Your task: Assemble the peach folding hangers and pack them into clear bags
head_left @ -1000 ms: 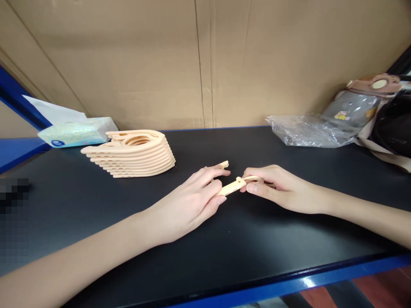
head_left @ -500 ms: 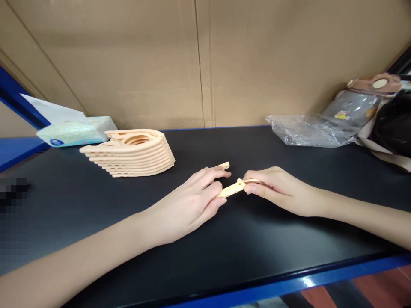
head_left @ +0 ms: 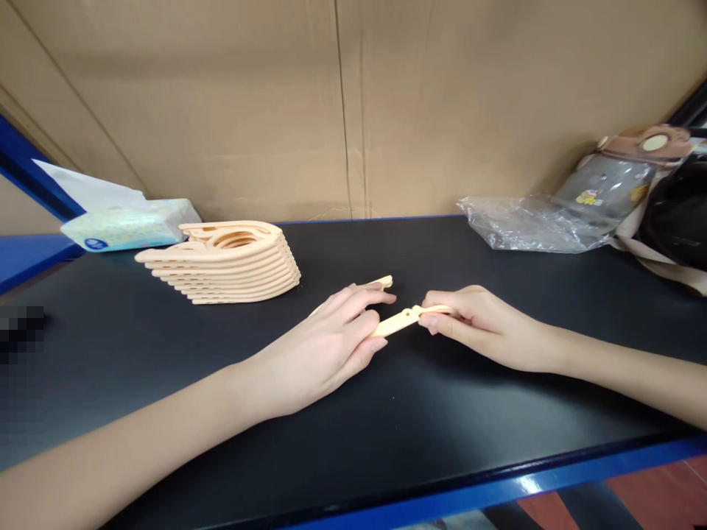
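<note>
Between my hands is a cream plastic folding hanger [head_left: 395, 322], held just above the black tabletop. My left hand [head_left: 331, 338] is closed around its body from above, with the thumb along the near edge; much of the hanger is hidden under the palm. One end of the hanger [head_left: 382, 283] sticks out beyond my left fingers. My right hand [head_left: 472, 327] pinches the thin curved piece [head_left: 439, 310] at the hanger's jointed end between thumb and fingers. To the left, a neat stack of matching cream hangers [head_left: 237, 269] lies on the table, apart from both hands.
A tissue pack [head_left: 129, 224] with a sheet pulled up stands at the back left. Crumpled clear plastic [head_left: 524, 224] and a strapped water bottle [head_left: 607, 184] are at the back right. A cardboard wall [head_left: 265, 110] closes off the rear; the blue table edge [head_left: 497, 486] runs in front.
The thin piece in my right hand has turned slightly at the joint, now more in line with the hanger's body. Both hands keep their grip and have barely shifted.
</note>
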Available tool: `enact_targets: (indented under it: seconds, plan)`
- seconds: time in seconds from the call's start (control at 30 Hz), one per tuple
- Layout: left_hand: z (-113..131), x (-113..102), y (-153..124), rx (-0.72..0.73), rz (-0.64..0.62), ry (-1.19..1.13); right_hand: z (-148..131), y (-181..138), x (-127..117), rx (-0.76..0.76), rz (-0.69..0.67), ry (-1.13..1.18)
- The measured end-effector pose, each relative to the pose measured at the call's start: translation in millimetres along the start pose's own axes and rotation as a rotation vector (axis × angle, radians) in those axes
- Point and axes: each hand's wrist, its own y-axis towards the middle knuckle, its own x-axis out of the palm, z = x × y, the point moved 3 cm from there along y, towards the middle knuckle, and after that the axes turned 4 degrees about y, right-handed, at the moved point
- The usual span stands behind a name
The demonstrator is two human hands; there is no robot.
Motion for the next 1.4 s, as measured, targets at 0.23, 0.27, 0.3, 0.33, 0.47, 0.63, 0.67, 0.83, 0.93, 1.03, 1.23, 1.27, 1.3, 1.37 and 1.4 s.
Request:
enact_targets:
  seconds: [0.23, 0.27, 0.3, 0.33, 0.47, 0.63, 0.67, 0.83, 0.93, 1.03, 1.23, 1.27, 1.3, 1.37, 1.4]
  plan:
    - [0.8, -0.1, 0.9, 0.004, 0.024, 0.005, -0.4, 0.5, -0.8, 0.049, -0.005, 0.052]
    - [1.1, 0.2, 1.3, 0.005, 0.025, 0.010, -0.4, 0.6, -0.3, 0.077, -0.017, 0.090]
    - [1.3, 0.4, 1.8, 0.007, 0.028, 0.015, -0.3, 0.6, 0.2, 0.108, -0.033, 0.130]
    - [1.6, 0.5, 2.2, 0.011, 0.031, 0.020, -0.2, 0.5, 0.7, 0.138, -0.050, 0.170]
    - [2.1, 0.6, 2.8, 0.021, 0.031, 0.030, 0.9, -0.1, 1.5, 0.201, -0.087, 0.267]
    - [1.3, 1.8, 2.1, 0.021, 0.021, 0.023, -0.3, -1.0, 1.6, 0.146, -0.095, 0.233]
    - [1.1, 2.2, 2.0, 0.022, 0.017, 0.020, -1.8, -1.0, 1.8, 0.118, -0.095, 0.208]
    - [1.0, 2.2, 2.1, 0.023, 0.007, 0.001, -8.5, 0.9, 3.1, -0.006, -0.076, 0.060]
    - [1.6, 1.2, 2.5, 0.019, 0.012, -0.001, -8.1, 1.4, 2.6, 0.005, -0.064, 0.048]
    - [2.1, 0.6, 3.0, 0.017, 0.014, -0.002, -6.7, 0.4, 1.6, 0.046, -0.069, 0.085]
    - [2.5, 0.2, 2.4, 0.021, 0.021, -0.031, -6.6, -1.2, 1.6, 0.144, -0.125, 0.227]
    - [2.6, 0.1, 2.1, 0.027, 0.025, -0.033, -7.4, -1.3, 1.8, 0.159, -0.139, 0.254]
    - [2.8, 0.0, 1.9, 0.031, 0.030, -0.034, -8.6, -1.5, 1.9, 0.170, -0.150, 0.272]
    - [2.8, 0.3, 1.7, 0.033, 0.036, -0.037, -11.6, -1.8, 1.6, 0.176, -0.151, 0.273]
    - [2.6, 0.6, 1.7, 0.029, 0.038, -0.039, -13.1, -2.0, 1.2, 0.177, -0.140, 0.254]
